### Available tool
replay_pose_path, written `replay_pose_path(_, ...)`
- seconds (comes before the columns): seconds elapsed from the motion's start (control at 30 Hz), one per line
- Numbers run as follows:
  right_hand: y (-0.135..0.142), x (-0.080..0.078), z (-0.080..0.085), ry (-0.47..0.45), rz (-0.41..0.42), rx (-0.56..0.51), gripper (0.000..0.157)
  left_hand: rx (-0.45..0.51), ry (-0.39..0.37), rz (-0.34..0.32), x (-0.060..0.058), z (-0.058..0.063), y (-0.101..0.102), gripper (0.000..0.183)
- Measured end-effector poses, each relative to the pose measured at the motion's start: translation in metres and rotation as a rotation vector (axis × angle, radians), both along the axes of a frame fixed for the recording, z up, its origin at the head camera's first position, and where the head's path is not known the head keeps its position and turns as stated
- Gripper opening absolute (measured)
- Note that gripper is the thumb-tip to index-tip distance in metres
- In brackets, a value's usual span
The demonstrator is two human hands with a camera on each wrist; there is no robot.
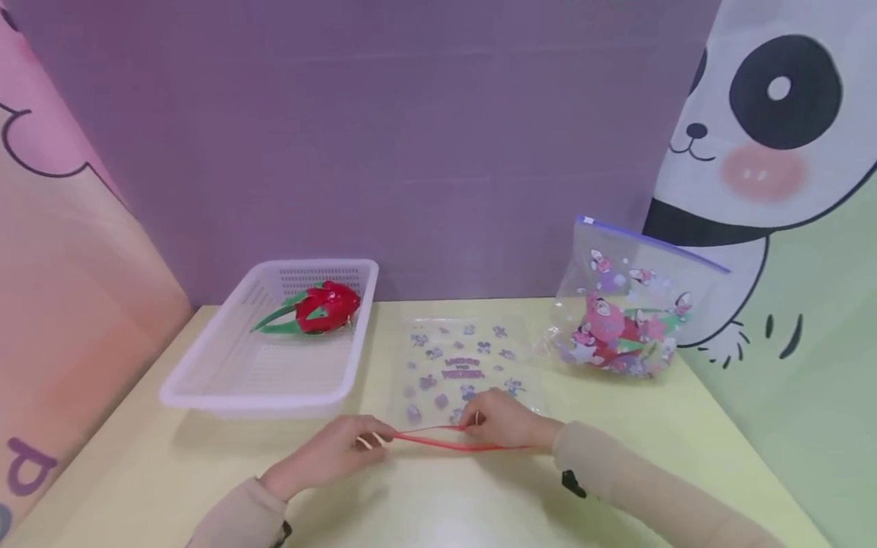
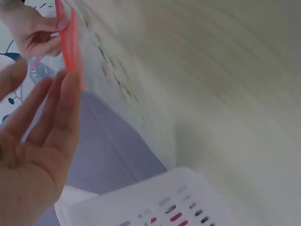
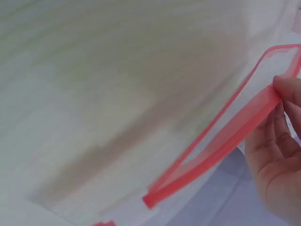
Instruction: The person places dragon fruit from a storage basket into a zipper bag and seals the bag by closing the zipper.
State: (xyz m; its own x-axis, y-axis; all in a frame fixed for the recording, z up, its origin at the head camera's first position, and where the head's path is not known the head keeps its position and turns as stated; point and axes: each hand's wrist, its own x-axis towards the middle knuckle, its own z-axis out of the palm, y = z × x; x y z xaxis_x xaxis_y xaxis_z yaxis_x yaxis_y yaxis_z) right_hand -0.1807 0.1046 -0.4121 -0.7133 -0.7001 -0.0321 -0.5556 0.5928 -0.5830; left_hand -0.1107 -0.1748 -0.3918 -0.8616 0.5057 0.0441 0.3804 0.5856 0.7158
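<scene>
A clear zip bag (image 1: 438, 335) with small printed figures lies on the table, its mouth edged by a red zip strip (image 1: 448, 443). The mouth stands parted, a gap showing between its two red edges in the right wrist view. My right hand (image 1: 507, 418) pinches one red edge between thumb and fingers (image 3: 282, 136). At the strip's left end is my left hand (image 1: 332, 454). Its fingers (image 2: 59, 110) are fairly straight, their tips at the red strip, and the thumb stands apart from them.
Back left, a white plastic basket (image 1: 180, 397) holds a shiny red rounded object (image 1: 329, 308) with green leaf-like strips. At the back right stands another printed zip bag (image 1: 617, 327) with a purple slider strip, red and green things inside. A purple wall (image 1: 411, 152) bounds the table behind.
</scene>
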Motion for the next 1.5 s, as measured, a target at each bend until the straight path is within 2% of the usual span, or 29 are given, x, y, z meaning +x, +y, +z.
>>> replay_pose_path(0.17,0.0,-0.007,0.009,0.022,-0.075,-0.105,0.009,0.245,0.167,0.328,-0.001,0.001,0.012,0.015)
replay_pose_path(0.23,-0.001,-0.01,0.014,0.016,-0.116,-0.155,0.008,0.326,0.2,0.421,-0.003,0.002,0.018,0.015)
replay_pose_path(0.27,-0.001,-0.011,0.017,0.009,-0.137,-0.179,0.008,0.342,0.192,0.449,-0.004,0.003,0.021,0.015)
replay_pose_path(0.33,-0.004,-0.014,0.024,-0.015,-0.185,-0.216,0.007,0.365,0.152,0.469,-0.009,0.003,0.028,0.016)
replay_pose_path(0.4,-0.008,-0.017,0.03,-0.022,-0.223,-0.253,0.007,0.389,0.08,0.478,-0.016,0.003,0.037,0.018)
replay_pose_path(0.43,-0.011,-0.018,0.033,-0.029,-0.233,-0.274,0.008,0.406,0.042,0.483,-0.018,0.009,0.044,0.02)
replay_pose_path(0.63,-0.033,-0.019,0.048,-0.045,-0.222,-0.393,0.012,0.574,-0.107,0.535,-0.046,0.019,0.07,0.036)
replay_pose_path(0.67,-0.036,-0.02,0.051,-0.04,-0.213,-0.405,0.013,0.604,-0.113,0.533,-0.052,0.017,0.072,0.038)
replay_pose_path(0.8,-0.043,-0.022,0.06,-0.044,-0.218,-0.433,0.014,0.662,-0.078,0.519,-0.058,0.027,0.078,0.032)
replay_pose_path(0.93,-0.044,-0.025,0.069,-0.091,-0.282,-0.473,0.012,0.605,0.025,0.533,-0.067,0.037,0.083,0.026)
replay_pose_path(1.07,-0.038,-0.03,0.081,-0.081,-0.382,-0.483,0.012,0.445,0.146,0.514,-0.077,0.049,0.082,0.023)
replay_pose_path(1.17,-0.022,-0.037,0.098,-0.03,-0.469,-0.446,0.014,0.295,0.245,0.521,-0.08,0.064,0.07,0.018)
replay_pose_path(1.27,0.002,-0.043,0.118,0.033,-0.509,-0.404,0.017,0.177,0.308,0.55,-0.077,0.08,0.048,0.012)
replay_pose_path(1.33,0.017,-0.046,0.131,0.058,-0.513,-0.379,0.018,0.128,0.333,0.556,-0.073,0.089,0.035,0.009)
replay_pose_path(1.4,0.03,-0.047,0.14,0.068,-0.511,-0.34,0.018,0.101,0.327,0.552,-0.069,0.095,0.024,0.007)
replay_pose_path(1.5,0.043,-0.045,0.15,0.071,-0.508,-0.264,0.018,0.087,0.307,0.546,-0.065,0.098,0.015,0.005)
